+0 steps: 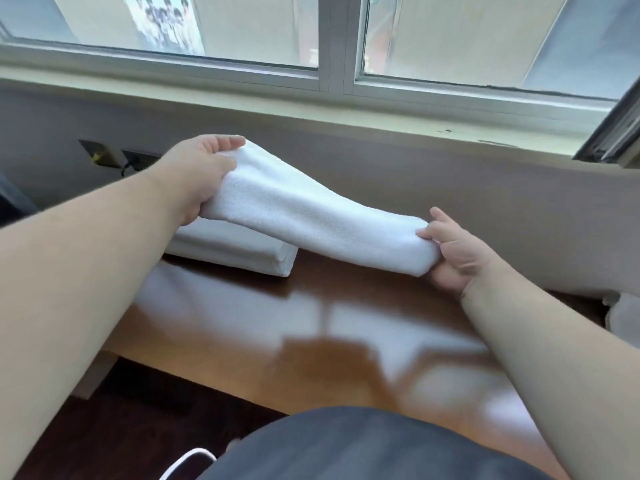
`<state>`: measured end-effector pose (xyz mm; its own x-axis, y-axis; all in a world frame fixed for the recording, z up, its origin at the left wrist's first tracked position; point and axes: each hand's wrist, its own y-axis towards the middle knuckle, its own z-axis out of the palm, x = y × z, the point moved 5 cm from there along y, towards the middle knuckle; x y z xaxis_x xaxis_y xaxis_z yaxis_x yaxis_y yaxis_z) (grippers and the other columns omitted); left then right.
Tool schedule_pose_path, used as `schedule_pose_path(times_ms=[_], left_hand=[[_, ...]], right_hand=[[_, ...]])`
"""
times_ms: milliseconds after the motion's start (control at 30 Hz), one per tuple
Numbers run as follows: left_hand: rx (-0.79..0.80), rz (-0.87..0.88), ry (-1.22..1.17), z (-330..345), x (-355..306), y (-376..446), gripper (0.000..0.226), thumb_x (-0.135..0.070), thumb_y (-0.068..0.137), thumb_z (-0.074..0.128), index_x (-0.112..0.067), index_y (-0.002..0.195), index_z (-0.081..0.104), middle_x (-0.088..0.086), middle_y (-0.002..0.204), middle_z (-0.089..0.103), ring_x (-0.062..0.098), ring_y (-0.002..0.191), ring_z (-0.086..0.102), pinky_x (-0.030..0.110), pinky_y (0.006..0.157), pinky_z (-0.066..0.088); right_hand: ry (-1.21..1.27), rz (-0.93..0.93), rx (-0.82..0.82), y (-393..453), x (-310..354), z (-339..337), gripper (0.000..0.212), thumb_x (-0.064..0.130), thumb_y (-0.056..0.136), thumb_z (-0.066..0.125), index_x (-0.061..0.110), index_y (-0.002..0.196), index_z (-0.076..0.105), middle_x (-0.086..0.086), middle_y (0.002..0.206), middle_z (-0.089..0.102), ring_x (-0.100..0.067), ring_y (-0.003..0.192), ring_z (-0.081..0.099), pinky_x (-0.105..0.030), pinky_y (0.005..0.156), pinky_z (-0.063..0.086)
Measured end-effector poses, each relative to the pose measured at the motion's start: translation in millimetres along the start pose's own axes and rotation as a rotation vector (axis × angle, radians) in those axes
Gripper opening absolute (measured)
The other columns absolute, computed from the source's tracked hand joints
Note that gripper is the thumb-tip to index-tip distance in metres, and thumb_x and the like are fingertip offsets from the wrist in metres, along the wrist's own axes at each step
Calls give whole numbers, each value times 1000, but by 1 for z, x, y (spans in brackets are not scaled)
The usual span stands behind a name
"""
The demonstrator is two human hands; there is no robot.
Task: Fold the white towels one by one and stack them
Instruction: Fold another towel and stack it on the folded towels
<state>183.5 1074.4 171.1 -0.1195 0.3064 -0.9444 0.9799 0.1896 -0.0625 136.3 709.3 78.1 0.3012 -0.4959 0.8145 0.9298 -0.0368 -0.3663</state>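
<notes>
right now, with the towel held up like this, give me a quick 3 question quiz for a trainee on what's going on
1. True or false: the folded towel is held at both ends, by the left hand and the right hand.
2. What lies on the wooden table under the held towel's left end?
A. a folded stack
B. a basket
C. a book
3. Fill in: behind the table, above the ledge, is a ____.

Key:
1. True
2. A
3. window
</notes>
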Motion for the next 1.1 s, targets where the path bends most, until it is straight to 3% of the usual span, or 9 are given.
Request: schedule_pose_path(times_ms=[100, 167, 267, 467, 600, 700, 867, 1000, 1100], left_hand=[[-15, -8, -22, -30, 8, 14, 35, -17, 89, 53, -45, 99, 71, 2, 115, 69, 21, 91, 66, 46, 89, 56], [-21, 6, -27, -50, 11, 28, 37, -19, 86, 53, -47, 101, 71, -1, 116, 69, 24, 101, 68, 46, 92, 55], [-16, 51, -11, -78, 13, 56, 38, -21, 86, 54, -49, 105, 69, -6, 115, 69, 19, 98, 69, 42, 90, 56], [5, 131, 51, -138, 11, 129, 36, -24, 86, 53, -53, 100, 68, -4, 119, 66, 18, 101, 68, 36, 88, 57], [25, 124, 2, -166, 20, 176, 39, -18, 86, 53, -50, 102, 70, -5, 118, 67, 10, 97, 70, 30, 78, 58], [77, 130, -36, -174, 26, 201, 41, -13, 84, 54, -46, 101, 72, -5, 115, 69, 9, 94, 71, 25, 70, 56], [126, 69, -97, -177, 45, 229, 38, -7, 88, 53, -36, 103, 73, 0, 112, 71, 12, 94, 72, 25, 67, 55], [163, -22, -40, -180, 91, 244, 38, -14, 85, 55, -41, 103, 74, -3, 111, 71, 14, 93, 72, 30, 67, 58], [201, -62, 76, -182, 131, 256, 42, -21, 84, 53, -50, 110, 69, -6, 113, 70, 19, 94, 68, 41, 86, 57]], right_hand=[[-14, 97, -21, 11, -2, 34, 46, 2, 97, 49, 8, 142, 43, -17, 103, 65, -29, 71, 72, -45, 51, 58], [-14, 292, -10, 18, -19, 60, 33, 6, 98, 49, 1, 130, 55, -16, 91, 71, -28, 68, 71, -39, 57, 60], [-45, 426, 10, 28, -50, 94, 34, 3, 92, 49, 1, 125, 56, -15, 102, 70, -27, 80, 69, -38, 74, 57], [1, 518, 137, 50, -115, 172, 66, -2, 79, 53, 2, 144, 45, -13, 121, 64, -27, 92, 68, -41, 73, 60], [40, 560, 230, 67, -149, 214, 48, 2, 87, 49, 6, 133, 59, -11, 124, 65, -27, 99, 69, -43, 92, 53], [31, 542, 257, 73, -167, 234, 36, 5, 87, 49, 8, 116, 71, -11, 118, 69, -28, 97, 69, -42, 89, 52], [101, 271, 64, 98, -166, 239, 62, -3, 86, 43, 21, 142, 45, -11, 142, 55, -35, 119, 60, -51, 95, 49], [-72, -78, -177, 116, -136, 235, 50, -2, 81, 46, 26, 122, 53, -9, 123, 62, -20, 86, 70, -35, 68, 57], [-291, -108, -206, 130, -129, 233, 59, 7, 70, 49, 38, 119, 63, -1, 120, 66, -18, 85, 72, -33, 70, 58]])
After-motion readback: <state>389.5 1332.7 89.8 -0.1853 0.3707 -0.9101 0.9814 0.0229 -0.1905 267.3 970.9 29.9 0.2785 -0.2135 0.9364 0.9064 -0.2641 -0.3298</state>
